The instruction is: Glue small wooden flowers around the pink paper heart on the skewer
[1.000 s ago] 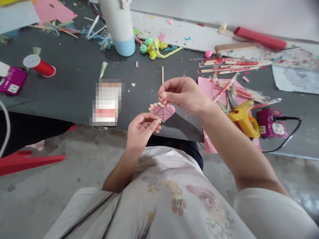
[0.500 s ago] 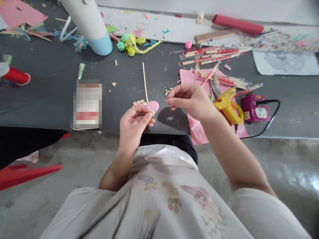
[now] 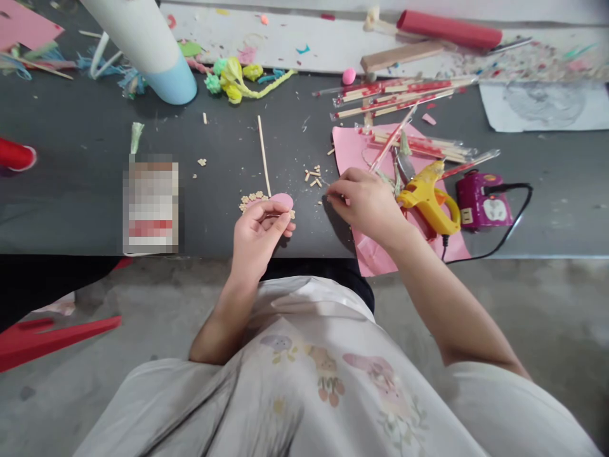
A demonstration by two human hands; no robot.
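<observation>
My left hand (image 3: pixel 261 231) is closed, thumb and forefinger pinching a small pale flower-shaped piece (image 3: pixel 292 214). Just beyond its fingers lies a pink rounded card (image 3: pixel 282 200), partly hidden by the hand. Several small pale flower clusters (image 3: pixel 252 198) line the card's left edge, and a thin wooden stick (image 3: pixel 263 155) reaches away from it. To the right, my right hand (image 3: pixel 362 204) hovers with its fingertips together; whatever they hold, if anything, cannot be made out. Short cut stick pieces (image 3: pixel 314 176) lie just left of those fingers.
A yellow glue gun (image 3: pixel 431 198) rests on pink paper (image 3: pixel 349 146) beside a purple box (image 3: pixel 485 202) with a black cable. Wrapped sticks (image 3: pixel 399 95) lie behind. A white-and-blue cylinder (image 3: pixel 176 86), yellow yarn (image 3: pixel 233 79) and a red spool (image 3: pixel 16 155) are leftward.
My right hand has moved a little right and turned its back upward, uncovering more of the cut stick pieces. My left hand keeps its pinch on the flower-shaped piece. The view has shifted slightly.
</observation>
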